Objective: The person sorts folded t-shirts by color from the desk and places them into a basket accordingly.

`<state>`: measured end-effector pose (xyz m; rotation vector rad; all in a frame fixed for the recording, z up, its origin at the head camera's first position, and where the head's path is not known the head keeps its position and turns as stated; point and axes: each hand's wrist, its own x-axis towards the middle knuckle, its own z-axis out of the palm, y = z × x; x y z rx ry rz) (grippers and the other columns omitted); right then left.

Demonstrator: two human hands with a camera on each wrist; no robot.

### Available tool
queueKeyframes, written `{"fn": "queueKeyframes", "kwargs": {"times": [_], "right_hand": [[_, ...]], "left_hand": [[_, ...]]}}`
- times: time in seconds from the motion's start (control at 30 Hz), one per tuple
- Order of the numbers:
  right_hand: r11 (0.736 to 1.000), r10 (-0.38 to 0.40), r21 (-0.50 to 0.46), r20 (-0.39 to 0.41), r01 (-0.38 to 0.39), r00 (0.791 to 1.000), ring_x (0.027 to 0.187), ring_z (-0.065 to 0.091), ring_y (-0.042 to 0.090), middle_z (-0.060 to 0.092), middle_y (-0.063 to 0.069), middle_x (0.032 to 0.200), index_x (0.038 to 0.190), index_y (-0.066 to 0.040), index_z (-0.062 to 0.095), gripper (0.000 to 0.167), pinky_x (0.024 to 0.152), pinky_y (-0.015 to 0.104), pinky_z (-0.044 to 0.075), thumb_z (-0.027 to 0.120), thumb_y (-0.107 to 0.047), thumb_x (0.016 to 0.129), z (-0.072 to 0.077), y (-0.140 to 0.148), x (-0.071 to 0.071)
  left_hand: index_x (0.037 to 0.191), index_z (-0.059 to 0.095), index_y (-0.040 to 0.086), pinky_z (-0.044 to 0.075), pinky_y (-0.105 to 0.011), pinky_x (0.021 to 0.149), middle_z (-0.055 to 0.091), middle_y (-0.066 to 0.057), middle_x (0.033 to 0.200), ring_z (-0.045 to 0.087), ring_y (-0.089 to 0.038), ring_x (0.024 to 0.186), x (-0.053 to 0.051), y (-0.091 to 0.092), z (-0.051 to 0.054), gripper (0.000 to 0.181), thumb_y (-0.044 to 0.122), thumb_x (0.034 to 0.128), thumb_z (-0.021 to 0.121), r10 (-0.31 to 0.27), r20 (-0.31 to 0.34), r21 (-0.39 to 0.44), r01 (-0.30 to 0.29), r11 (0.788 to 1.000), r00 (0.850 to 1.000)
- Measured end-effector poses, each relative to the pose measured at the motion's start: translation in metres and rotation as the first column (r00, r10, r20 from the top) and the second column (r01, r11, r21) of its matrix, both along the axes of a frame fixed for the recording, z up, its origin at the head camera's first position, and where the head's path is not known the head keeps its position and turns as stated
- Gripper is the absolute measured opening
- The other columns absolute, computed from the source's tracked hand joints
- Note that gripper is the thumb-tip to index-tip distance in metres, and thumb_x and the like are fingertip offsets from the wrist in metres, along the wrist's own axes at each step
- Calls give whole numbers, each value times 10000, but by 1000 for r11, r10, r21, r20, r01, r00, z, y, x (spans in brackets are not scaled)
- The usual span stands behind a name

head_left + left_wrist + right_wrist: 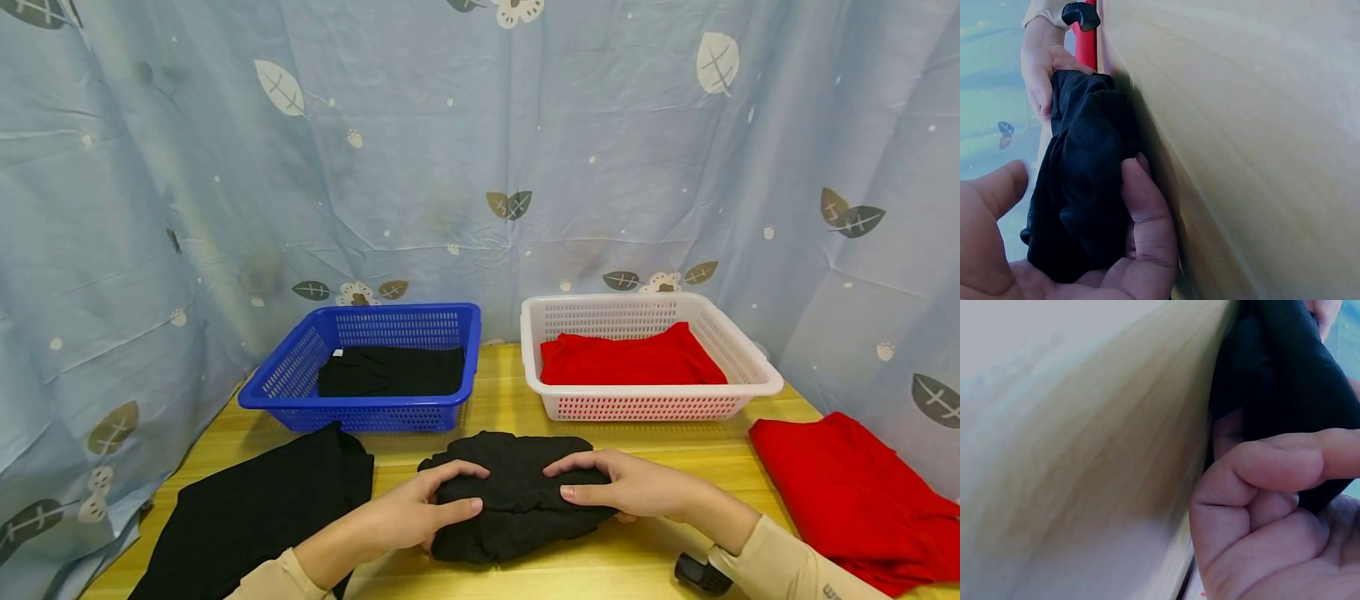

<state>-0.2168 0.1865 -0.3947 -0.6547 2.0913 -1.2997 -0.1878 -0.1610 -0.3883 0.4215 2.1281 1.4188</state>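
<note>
Pale glare hazes the tabletop point(1260, 112) in both wrist views.

Yellow wood-grained table point(615, 571): smooth, faintly shiny (solid or veneer, cannot tell). Crumpled black cloth bundle point(517, 492), between left and right edges: matt, wrinkled. Rectangular blue plastic basket point(360, 402), far edge, left: smooth, glossy. Rectangular white plastic basket point(652, 390), far edge, right: likewise. Folded red cloth point(855, 500), right edge: matt.

The right hand point(1266, 534) is gripping black cloth point(1297, 375); the left hand point(1327, 311) is showing beyond; the wooden bench point(1097, 450) is stretching alongside.
</note>
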Motion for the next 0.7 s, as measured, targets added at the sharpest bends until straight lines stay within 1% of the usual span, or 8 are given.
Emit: {"fn": "queueKeyframes", "kwargs": {"times": [0.07, 0.17, 0.2, 0.43, 0.53, 0.6, 0.67, 0.7], "right_hand": [[1000, -3, 1, -3, 3, 1000, 460, 245, 151, 643, 32, 906, 1504, -190, 617, 470, 472, 218, 316, 663, -380, 1077, 0, 0, 0], [1000, -7, -1, -5, 7, 1000, 462, 248, 150, 667, 45, 959, 1498, -192, 623, 463, 473, 217, 318, 665, -378, 1076, 0, -1, 0], [1000, -8, -2, -7, 8, 1000, 461, 250, 149, 665, 39, 953, 1496, -191, 625, 461, 473, 218, 318, 667, -376, 1076, 0, -1, 0], [1000, -9, 8, -37, 10, 999, 452, 282, 145, 558, -5, 779, 1480, -202, 642, 444, 472, 219, 337, 673, -375, 1072, -1, -1, 1], [1000, -14, 8, -46, 14, 999, 451, 287, 149, 605, 12, 852, 1473, -206, 647, 438, 472, 221, 341, 675, -375, 1070, -1, -1, 1], [1000, -18, 7, -53, 18, 998, 452, 294, 149, 637, 42, 962, 1467, -209, 653, 431, 473, 221, 346, 677, -373, 1069, -1, -1, 2], [1000, -24, 6, -60, 24, 998, 458, 298, 152, 648, 73, 1124, 1460, -214, 658, 424, 477, 224, 349, 681, -372, 1067, -1, -1, 2], [1000, -27, 6, -62, 28, 998, 462, 295, 152, 640, 87, 1156, 1455, -217, 663, 420, 476, 225, 347, 683, -371, 1065, 0, -1, 2]], "left_hand": [[1504, 586, 225, 555, -336, 640, 663, -89, 1094, 625, -179, 729, -1, 0, -1, 437, 382, 1097, 628, 13, 4, -1, -13, 1000, 1000], [1508, 583, 198, 638, -421, 787, 479, -163, 1523, 690, -247, 1027, -1, -1, -3, 423, 376, 1125, 566, 28, 20, 28, -28, 999, 999], [1507, 583, 189, 650, -447, 837, 462, -173, 1554, 691, -268, 1112, -1, -1, -4, 413, 358, 1131, 555, 31, 28, 41, -32, 999, 999], [1477, 608, 167, 645, -459, 922, 504, -173, 1534, 711, -274, 1156, -2, -2, -6, 351, 226, 1135, 550, 39, 9, 71, -40, 997, 999], [1464, 621, 172, 638, -390, 890, 524, -158, 1512, 708, -230, 1111, -2, -2, -5, 341, 204, 1132, 555, 38, -11, 65, -37, 997, 999], [1453, 634, 182, 608, -335, 761, 538, -143, 1472, 692, -185, 918, -1, -2, -4, 333, 196, 1129, 560, 42, -20, 57, -41, 998, 999], [1443, 645, 187, 530, -294, 650, 542, -133, 1431, 592, -145, 714, -2, -2, -3, 327, 185, 1126, 563, 44, -29, 55, -43, 998, 999], [1444, 645, 180, 505, -274, 648, 541, -131, 1433, 554, -116, 713, -2, -2, -3, 329, 178, 1125, 564, 41, -41, 58, -38, 998, 998]]}}
